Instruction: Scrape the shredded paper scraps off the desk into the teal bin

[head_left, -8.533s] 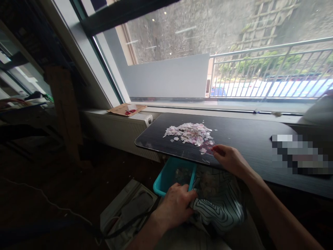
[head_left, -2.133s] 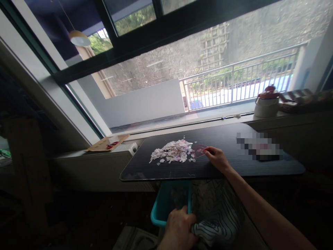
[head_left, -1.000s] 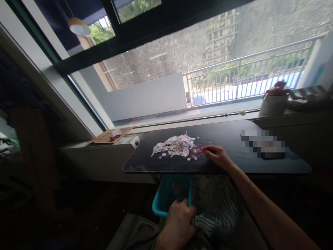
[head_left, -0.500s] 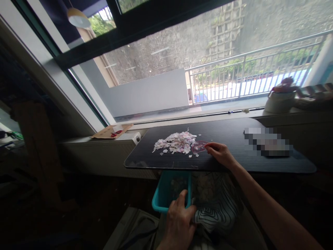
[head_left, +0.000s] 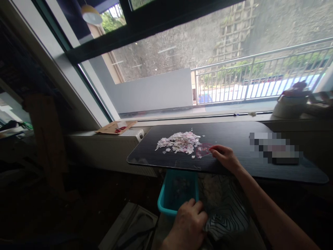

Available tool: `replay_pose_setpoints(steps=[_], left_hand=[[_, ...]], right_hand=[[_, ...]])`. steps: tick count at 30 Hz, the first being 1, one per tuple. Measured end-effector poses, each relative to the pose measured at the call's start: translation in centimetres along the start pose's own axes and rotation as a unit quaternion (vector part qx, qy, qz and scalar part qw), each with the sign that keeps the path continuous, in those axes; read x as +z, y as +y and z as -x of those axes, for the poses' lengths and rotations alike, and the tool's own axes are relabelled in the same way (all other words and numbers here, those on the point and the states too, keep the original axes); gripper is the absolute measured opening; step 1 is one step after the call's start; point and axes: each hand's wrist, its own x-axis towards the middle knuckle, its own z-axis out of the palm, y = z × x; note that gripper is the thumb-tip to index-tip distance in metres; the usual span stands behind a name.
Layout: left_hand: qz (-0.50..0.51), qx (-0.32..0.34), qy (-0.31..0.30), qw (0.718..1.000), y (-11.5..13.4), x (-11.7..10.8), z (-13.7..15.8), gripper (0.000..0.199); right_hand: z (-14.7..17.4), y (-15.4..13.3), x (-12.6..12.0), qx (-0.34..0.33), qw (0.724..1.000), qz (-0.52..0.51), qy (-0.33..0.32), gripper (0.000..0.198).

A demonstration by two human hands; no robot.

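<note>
Currently your right hand (head_left: 225, 157) grips translucent pink plastic piece (head_left: 203, 150) beside whitish-pink scrap heap (head_left: 182, 141) on black tabletop (head_left: 231, 133); your left hand (head_left: 190, 220) at turquoise plastic bin (head_left: 166, 209), grip unclear.

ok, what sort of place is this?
Indoors, perhaps a classroom or workroom; can't tell which. Signs: the big window with a railing outside, the radiator beside it, and the dark table bearing a heap of small scraps.
</note>
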Motion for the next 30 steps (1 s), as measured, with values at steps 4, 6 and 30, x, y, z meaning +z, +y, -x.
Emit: replay_pose_setpoints(steps=[4, 6, 30], left_hand=[[0.0, 0.038, 0.015, 0.999, 0.4, 0.7, -0.2, 0.017], [0.004, 0.034, 0.02, 0.999, 0.5, 0.9, -0.3, 0.017], [0.021, -0.022, 0.025, 0.999, -0.7, 0.8, 0.0, 0.013]], right_hand=[[0.0, -0.1, 0.4, -0.007, 0.999, -0.018, -0.044, 0.033], [0.0, -0.2, 0.5, -0.002, 0.998, -0.016, -0.058, 0.031], [0.1, -0.5, -0.1, 0.004, 1.0, -0.008, -0.017, 0.022]])
